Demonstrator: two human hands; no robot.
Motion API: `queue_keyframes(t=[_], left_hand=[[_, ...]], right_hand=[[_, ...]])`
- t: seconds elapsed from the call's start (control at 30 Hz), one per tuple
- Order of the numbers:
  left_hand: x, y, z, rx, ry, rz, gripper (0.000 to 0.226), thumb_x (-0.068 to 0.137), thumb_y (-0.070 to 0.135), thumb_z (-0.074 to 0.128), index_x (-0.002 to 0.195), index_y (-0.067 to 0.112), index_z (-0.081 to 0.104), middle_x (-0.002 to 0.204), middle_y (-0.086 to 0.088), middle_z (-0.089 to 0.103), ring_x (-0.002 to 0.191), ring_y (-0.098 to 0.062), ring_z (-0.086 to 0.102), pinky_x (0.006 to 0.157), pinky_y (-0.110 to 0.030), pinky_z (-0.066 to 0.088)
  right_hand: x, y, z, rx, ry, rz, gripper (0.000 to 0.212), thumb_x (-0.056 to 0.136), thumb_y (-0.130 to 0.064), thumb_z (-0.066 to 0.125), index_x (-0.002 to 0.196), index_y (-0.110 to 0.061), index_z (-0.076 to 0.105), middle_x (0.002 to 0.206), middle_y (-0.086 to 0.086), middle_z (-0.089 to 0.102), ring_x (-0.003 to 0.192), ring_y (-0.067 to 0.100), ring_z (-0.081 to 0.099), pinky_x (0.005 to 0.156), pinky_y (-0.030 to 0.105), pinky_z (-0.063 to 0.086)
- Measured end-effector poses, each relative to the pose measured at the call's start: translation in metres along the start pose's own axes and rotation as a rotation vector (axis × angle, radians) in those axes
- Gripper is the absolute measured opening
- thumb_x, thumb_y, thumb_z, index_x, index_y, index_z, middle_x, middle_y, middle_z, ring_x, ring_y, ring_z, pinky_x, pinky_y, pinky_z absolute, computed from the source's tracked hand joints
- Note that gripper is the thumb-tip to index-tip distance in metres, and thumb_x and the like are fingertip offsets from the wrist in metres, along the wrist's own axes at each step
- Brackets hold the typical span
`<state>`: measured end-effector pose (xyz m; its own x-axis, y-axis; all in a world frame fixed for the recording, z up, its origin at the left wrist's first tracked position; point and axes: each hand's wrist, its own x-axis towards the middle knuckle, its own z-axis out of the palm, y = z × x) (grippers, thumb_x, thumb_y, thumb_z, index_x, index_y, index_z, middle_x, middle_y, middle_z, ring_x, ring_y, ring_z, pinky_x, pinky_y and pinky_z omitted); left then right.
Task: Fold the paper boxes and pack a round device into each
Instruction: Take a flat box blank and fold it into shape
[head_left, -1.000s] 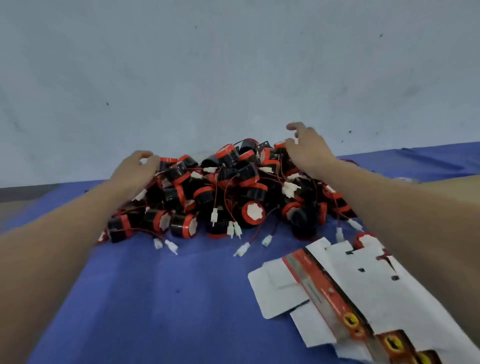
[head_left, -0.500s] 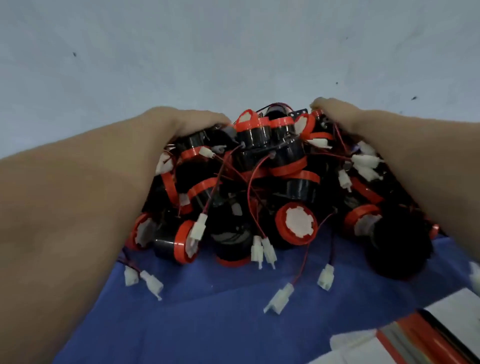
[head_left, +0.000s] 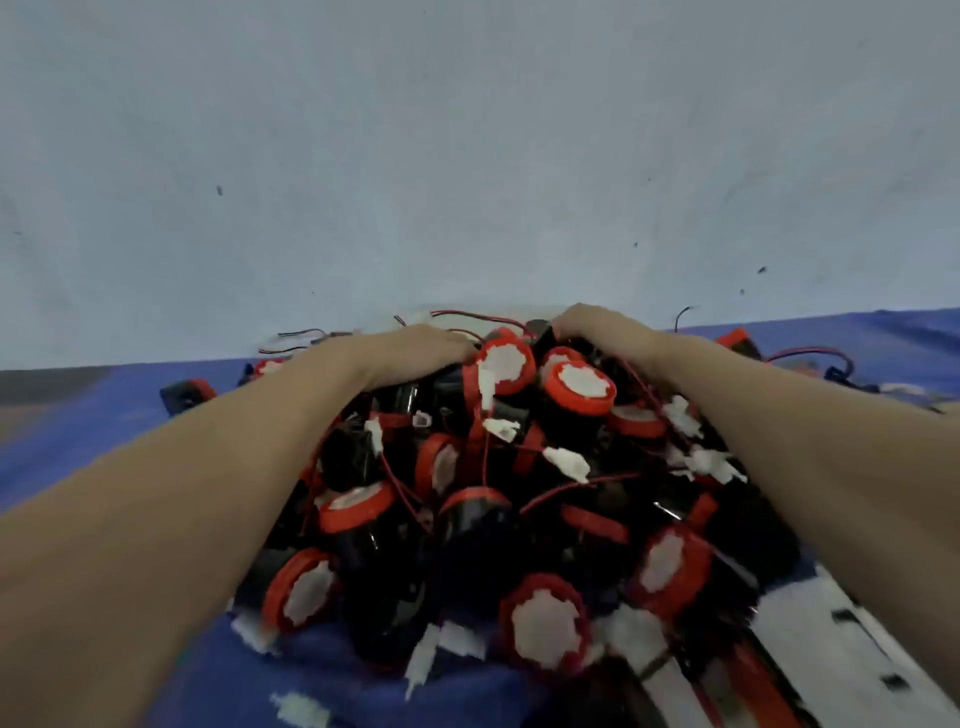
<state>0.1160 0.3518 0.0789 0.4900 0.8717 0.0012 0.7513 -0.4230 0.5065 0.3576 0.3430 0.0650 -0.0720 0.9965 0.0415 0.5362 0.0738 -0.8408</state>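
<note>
A heap of round devices (head_left: 498, 493), black cylinders with red caps, white centres and red wires ending in white plugs, fills the middle of the blue cloth (head_left: 78, 431). My left hand (head_left: 415, 351) lies over the heap's far left top. My right hand (head_left: 602, 327) cups its far right top, with the fingertips hidden behind the devices. Both forearms flank the heap. Flat unfolded white paper boxes (head_left: 810, 639) with red and black print lie at the lower right, partly under the heap.
A stray round device (head_left: 187, 392) sits on the cloth at the left and another (head_left: 735, 340) at the far right. Loose wires (head_left: 296, 338) lie behind the heap. A pale grey wall (head_left: 467, 156) rises just beyond the table.
Both hands reached round the back of the heap and drew it toward me. The heap is closer and more bunched, and it now overlaps the flat boxes.
</note>
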Motion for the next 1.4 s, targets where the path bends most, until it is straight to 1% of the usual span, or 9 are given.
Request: queue_keyframes(t=[0.13, 0.23, 0.37, 0.53, 0.7, 0.87, 1.0, 1.13, 1.4], left_hand=[[-0.037, 0.011, -0.007, 0.069, 0.024, -0.026, 0.032, 0.103, 0.03, 0.043, 0.093, 0.019, 0.071, 0.108, -0.002, 0.067, 0.108, -0.024, 0.058, 0.096, -0.03, 0.043], [-0.066, 0.026, -0.019, 0.093, 0.071, 0.005, 0.031, 0.102, 0.025, 0.045, 0.118, 0.024, 0.072, 0.128, 0.008, 0.062, 0.113, -0.009, 0.056, 0.096, -0.021, 0.039], [-0.115, 0.057, -0.023, 0.152, 0.121, 0.022, 0.029, 0.102, 0.022, 0.044, 0.11, 0.029, 0.07, 0.099, 0.011, 0.061, 0.064, 0.006, 0.051, 0.058, -0.009, 0.035], [-0.196, 0.104, 0.02, -0.009, 0.201, 0.081, 0.03, 0.103, 0.023, 0.041, 0.118, 0.026, 0.067, 0.074, 0.018, 0.055, 0.048, 0.003, 0.051, 0.047, -0.01, 0.038], [-0.282, 0.132, 0.089, -0.211, 0.118, 0.117, 0.028, 0.107, 0.03, 0.037, 0.125, 0.031, 0.059, 0.068, 0.015, 0.061, 0.042, -0.006, 0.035, 0.043, -0.019, 0.031], [-0.337, 0.143, 0.12, -0.432, 0.06, -0.035, 0.03, 0.105, 0.013, 0.033, 0.122, 0.029, 0.05, 0.111, 0.007, 0.059, 0.089, -0.026, 0.06, 0.078, -0.041, 0.052], [-0.364, 0.154, 0.142, -0.404, 0.038, 0.036, 0.016, 0.099, 0.023, 0.046, 0.107, 0.036, 0.053, 0.109, 0.006, 0.058, 0.086, -0.009, 0.056, 0.073, -0.022, 0.048], [-0.37, 0.174, 0.178, 0.158, 0.055, 0.275, 0.039, 0.099, 0.044, 0.046, 0.138, 0.039, 0.044, 0.145, 0.012, 0.036, 0.128, -0.014, 0.035, 0.106, -0.034, 0.035], [-0.354, 0.158, 0.165, 0.556, 0.168, -0.057, 0.038, 0.102, 0.036, 0.04, 0.137, 0.022, 0.038, 0.136, -0.006, 0.046, 0.124, -0.027, 0.04, 0.1, -0.039, 0.036]], right_hand=[[-0.031, -0.012, -0.006, -0.183, 0.045, -0.034, 0.035, 0.105, -0.034, 0.046, 0.133, -0.019, 0.061, 0.144, 0.0, 0.052, 0.129, 0.02, 0.048, 0.107, 0.031, 0.035], [-0.065, -0.027, -0.01, -0.307, 0.061, -0.011, 0.052, 0.108, -0.042, 0.037, 0.154, -0.018, 0.037, 0.163, 0.003, 0.03, 0.149, 0.024, 0.027, 0.123, 0.036, 0.019], [-0.127, -0.043, -0.015, -0.263, 0.139, 0.015, 0.058, 0.108, -0.043, 0.035, 0.157, -0.015, 0.025, 0.159, 0.012, 0.035, 0.139, 0.031, 0.04, 0.112, 0.038, 0.031], [-0.217, -0.024, -0.01, -0.31, 0.267, 0.056, 0.048, 0.107, -0.039, 0.04, 0.15, -0.018, 0.037, 0.105, 0.003, 0.053, 0.084, 0.021, 0.052, 0.063, 0.027, 0.041], [-0.309, 0.009, 0.007, -0.3, 0.459, 0.106, 0.044, 0.106, -0.029, 0.041, 0.149, -0.019, 0.038, 0.137, 0.012, 0.056, 0.103, 0.034, 0.061, 0.083, 0.046, 0.054], [-0.384, 0.028, 0.019, -0.523, 0.475, 0.164, 0.048, 0.102, -0.021, 0.043, 0.15, -0.019, 0.038, 0.146, 0.017, 0.047, 0.127, 0.04, 0.044, 0.102, 0.048, 0.04], [-0.41, 0.033, 0.028, -0.714, 0.369, 0.202, 0.054, 0.105, -0.027, 0.038, 0.157, -0.023, 0.024, 0.16, 0.013, 0.03, 0.145, 0.034, 0.029, 0.118, 0.046, 0.024], [-0.413, 0.037, 0.033, -0.85, 0.306, 0.313, 0.061, 0.107, -0.041, 0.031, 0.161, -0.025, 0.007, 0.166, 0.021, 0.007, 0.153, 0.037, 0.009, 0.122, 0.051, 0.008], [-0.396, 0.033, 0.03, -1.082, 0.038, 0.144, 0.059, 0.106, -0.048, 0.034, 0.159, -0.037, 0.011, 0.169, 0.003, -0.002, 0.155, 0.032, -0.002, 0.121, 0.057, 0.001]])
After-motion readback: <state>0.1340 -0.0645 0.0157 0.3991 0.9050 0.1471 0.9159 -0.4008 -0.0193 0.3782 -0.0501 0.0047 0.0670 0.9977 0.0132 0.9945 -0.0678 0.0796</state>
